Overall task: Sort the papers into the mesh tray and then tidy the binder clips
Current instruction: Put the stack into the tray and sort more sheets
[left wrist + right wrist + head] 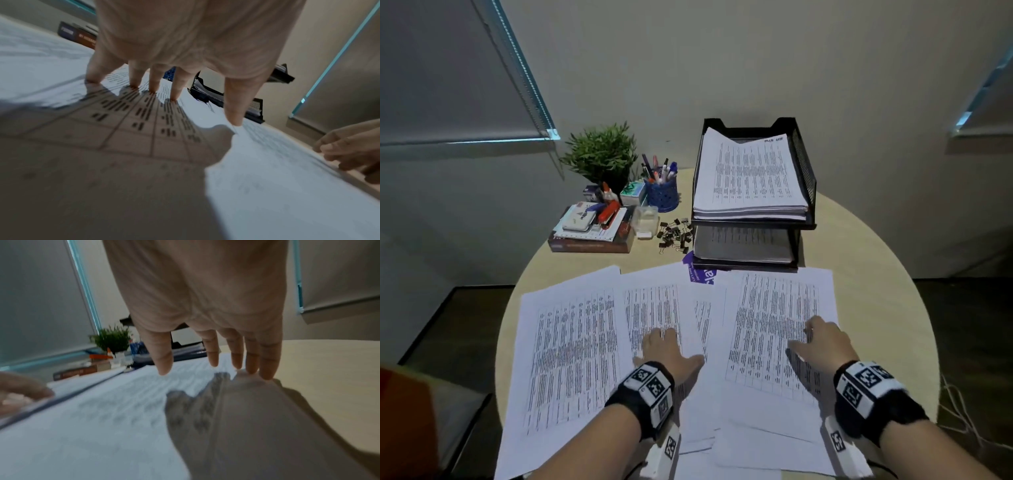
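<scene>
Several printed sheets lie fanned over the near half of the round table: a left sheet, a middle sheet and a right sheet. My left hand rests on the middle sheet, its spread straight fingers touching the print. My right hand lies on the right sheet with straight fingertips at its right edge. Behind stands the black two-tier mesh tray, a paper stack in its top tier. Loose binder clips lie in a heap left of the tray.
At the back left stand a potted plant, a blue pen cup, a clear plastic box and a book pile with a red stapler. A purple card sticks out under the tray. Cables hang off the right.
</scene>
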Demonstrator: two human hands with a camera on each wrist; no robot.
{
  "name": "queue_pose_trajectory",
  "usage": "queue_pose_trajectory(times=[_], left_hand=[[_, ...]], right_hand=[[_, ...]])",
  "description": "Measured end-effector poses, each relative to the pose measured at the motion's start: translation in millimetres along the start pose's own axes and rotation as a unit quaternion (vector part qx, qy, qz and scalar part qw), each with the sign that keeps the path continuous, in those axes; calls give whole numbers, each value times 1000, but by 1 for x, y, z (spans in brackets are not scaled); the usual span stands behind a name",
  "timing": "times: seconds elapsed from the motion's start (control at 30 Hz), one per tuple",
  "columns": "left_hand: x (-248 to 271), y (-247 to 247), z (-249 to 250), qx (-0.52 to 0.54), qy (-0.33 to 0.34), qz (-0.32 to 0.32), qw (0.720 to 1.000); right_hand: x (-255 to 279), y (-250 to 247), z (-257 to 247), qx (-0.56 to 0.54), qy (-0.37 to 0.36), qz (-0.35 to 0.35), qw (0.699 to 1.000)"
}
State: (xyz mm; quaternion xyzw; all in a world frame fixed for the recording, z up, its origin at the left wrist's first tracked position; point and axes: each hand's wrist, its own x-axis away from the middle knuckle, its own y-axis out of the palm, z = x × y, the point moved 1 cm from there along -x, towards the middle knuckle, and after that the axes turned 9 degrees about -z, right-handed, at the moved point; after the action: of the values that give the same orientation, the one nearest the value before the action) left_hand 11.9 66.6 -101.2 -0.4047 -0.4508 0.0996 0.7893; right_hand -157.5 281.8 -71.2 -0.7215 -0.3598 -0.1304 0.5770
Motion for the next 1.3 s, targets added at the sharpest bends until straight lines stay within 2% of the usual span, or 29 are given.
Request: queue_pose_trajectory(times=[0.2, 0.47, 0.57, 0.7, 0.83, 1.0, 1.2, 1.3], left_hand=[[17, 11, 2, -59, -11, -9, 998], [21, 19, 7, -97, -24, -19, 995], [21, 21, 7, -108, -23, -23, 994], [23, 23, 8, -120, -12, -33, 992], [23, 22, 9, -106, -2, -47, 993], [21, 29, 19, -104, 13, -40, 994], [23, 41, 32, -97, 21, -28, 995], [23, 42, 37, -83, 16, -17, 996]], right_hand=[[14, 22, 18, 9, 81, 34, 996], [6, 21, 25, -36, 75, 73, 994], [0, 23, 34, -116, 59, 75, 989], [-6, 19, 50, -232, 19, 100, 967], [-6, 17, 67, -205, -11, 100, 974], [-1, 11, 77, -173, -9, 78, 982], [8, 9, 92, -38, 24, 39, 998], [15, 7, 97, -40, 49, -5, 998]])
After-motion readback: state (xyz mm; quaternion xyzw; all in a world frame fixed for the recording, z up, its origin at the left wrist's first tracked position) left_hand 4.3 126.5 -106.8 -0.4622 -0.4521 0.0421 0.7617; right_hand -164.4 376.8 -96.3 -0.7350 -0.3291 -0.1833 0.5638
